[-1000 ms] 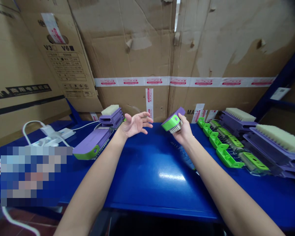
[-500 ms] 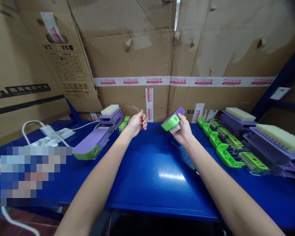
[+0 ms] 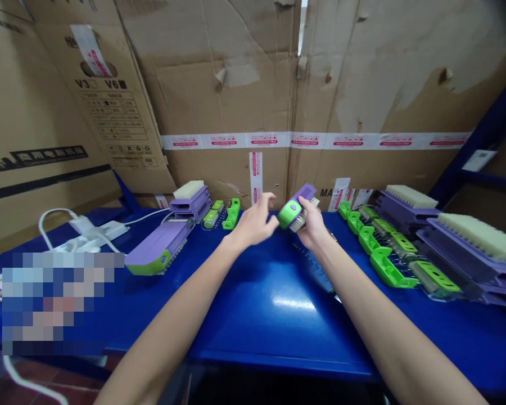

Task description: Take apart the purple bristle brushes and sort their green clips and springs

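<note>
My right hand (image 3: 313, 225) grips a purple and green brush (image 3: 294, 212) from its right side, thumb on top, with the pale bristles facing down. Just left of the brush's green end, my left hand (image 3: 259, 220) is empty, its fingers apart and bent towards the brush. Behind the left hand lie green plastic end pieces (image 3: 233, 214) and clear parts with green tops (image 3: 213, 215). Another purple and green brush (image 3: 158, 247) rests bristles down on the blue table (image 3: 253, 315), left of my left forearm.
Purple parts with cream bristle blocks (image 3: 480, 236) stand at the right, beside a row of green end pieces (image 3: 369, 241). A purple stack (image 3: 189, 201) stands at the back left. A white power strip (image 3: 88, 236) with cables lies at left. Cardboard (image 3: 227, 101) walls the back.
My left hand has moved right, towards the brush, and its curled fingers have spread. Green end pieces now show behind it. The brush has turned slightly in my right hand.
</note>
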Demonstrator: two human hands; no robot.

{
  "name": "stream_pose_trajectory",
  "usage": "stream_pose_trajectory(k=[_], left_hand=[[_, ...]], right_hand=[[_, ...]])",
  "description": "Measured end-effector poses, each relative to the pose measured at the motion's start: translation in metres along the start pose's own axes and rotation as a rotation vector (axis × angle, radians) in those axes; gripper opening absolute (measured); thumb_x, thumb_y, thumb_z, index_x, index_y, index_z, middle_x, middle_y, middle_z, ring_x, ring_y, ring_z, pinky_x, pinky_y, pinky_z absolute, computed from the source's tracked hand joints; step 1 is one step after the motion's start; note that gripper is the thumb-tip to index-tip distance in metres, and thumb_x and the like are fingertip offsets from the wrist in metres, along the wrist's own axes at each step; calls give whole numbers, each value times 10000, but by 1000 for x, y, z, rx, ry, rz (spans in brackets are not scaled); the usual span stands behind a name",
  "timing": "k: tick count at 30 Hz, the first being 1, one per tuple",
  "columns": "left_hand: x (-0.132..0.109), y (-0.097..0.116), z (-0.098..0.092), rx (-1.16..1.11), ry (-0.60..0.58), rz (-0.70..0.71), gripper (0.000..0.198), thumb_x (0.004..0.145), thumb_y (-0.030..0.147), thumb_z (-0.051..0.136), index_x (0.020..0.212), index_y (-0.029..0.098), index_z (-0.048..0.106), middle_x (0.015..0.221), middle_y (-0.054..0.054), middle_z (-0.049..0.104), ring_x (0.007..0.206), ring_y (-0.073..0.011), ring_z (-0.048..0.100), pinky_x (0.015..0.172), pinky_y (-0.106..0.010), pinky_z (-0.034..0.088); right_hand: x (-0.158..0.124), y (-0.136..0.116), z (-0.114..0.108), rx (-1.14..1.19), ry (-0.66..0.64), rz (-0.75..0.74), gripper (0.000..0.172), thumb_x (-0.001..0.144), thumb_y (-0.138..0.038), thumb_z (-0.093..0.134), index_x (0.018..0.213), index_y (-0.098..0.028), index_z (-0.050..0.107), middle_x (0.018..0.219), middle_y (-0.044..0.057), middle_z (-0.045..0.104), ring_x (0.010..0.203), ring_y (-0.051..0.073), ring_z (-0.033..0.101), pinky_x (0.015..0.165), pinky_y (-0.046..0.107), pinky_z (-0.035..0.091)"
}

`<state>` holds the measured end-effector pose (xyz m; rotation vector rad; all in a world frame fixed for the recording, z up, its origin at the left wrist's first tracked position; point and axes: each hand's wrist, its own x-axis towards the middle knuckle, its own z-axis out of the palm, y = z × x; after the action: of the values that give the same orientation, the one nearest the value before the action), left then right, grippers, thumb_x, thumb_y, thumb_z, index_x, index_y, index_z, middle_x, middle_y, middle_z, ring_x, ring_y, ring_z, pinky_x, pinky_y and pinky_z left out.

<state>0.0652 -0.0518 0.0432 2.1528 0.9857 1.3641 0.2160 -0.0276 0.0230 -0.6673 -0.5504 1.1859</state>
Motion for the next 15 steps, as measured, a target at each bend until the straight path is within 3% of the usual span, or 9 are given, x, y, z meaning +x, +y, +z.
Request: stream_pose_trajectory(k=[2, 5, 8, 12, 15], left_hand=[[-6, 7, 6, 144, -95, 162, 506, 686, 238, 684, 1164, 243, 516, 1165, -100, 553, 1118, -287, 516, 950, -400, 417], [-8, 10, 13, 200, -133, 223, 651, 643, 289, 764, 1239, 239, 507, 1271, -122, 499, 1232, -334, 435, 1017, -422, 361], [-6, 6, 16, 326, -113, 230, 686, 669, 324, 768, 1277, 208, 474, 1262, -137, 511, 1218, -324, 460, 990, -397, 381], [-5, 8, 17, 912, -212, 316, 674, 767, 457, 673, 1287, 108, 423, 1134, -155, 561, 1078, -294, 529, 846, -357, 448], [-6, 15, 18, 1182, -238, 394, 669, 784, 563, 601, 1222, 76, 465, 1004, -144, 571, 956, -279, 544, 711, -330, 456]], right_hand=[[-3, 0, 2, -90, 72, -19, 390, 645, -245, 738, 953, -233, 499, 736, -55, 664, 683, 138, 655, 652, 275, 554], [-9, 1, 4, -197, 39, -100, 465, 630, -275, 743, 1017, -248, 487, 816, -47, 669, 760, 148, 659, 698, 281, 548], [-11, 2, 5, -282, 5, -170, 525, 625, -319, 743, 1073, -249, 479, 912, -26, 664, 840, 156, 654, 771, 299, 534], [-8, 3, 1, -457, 30, -241, 616, 663, -383, 704, 1206, -245, 445, 1102, 40, 638, 980, 189, 625, 888, 352, 492], [-5, 4, -2, -604, 36, -323, 748, 680, -433, 684, 1328, -228, 373, 1236, 90, 586, 1114, 229, 570, 969, 389, 439]])
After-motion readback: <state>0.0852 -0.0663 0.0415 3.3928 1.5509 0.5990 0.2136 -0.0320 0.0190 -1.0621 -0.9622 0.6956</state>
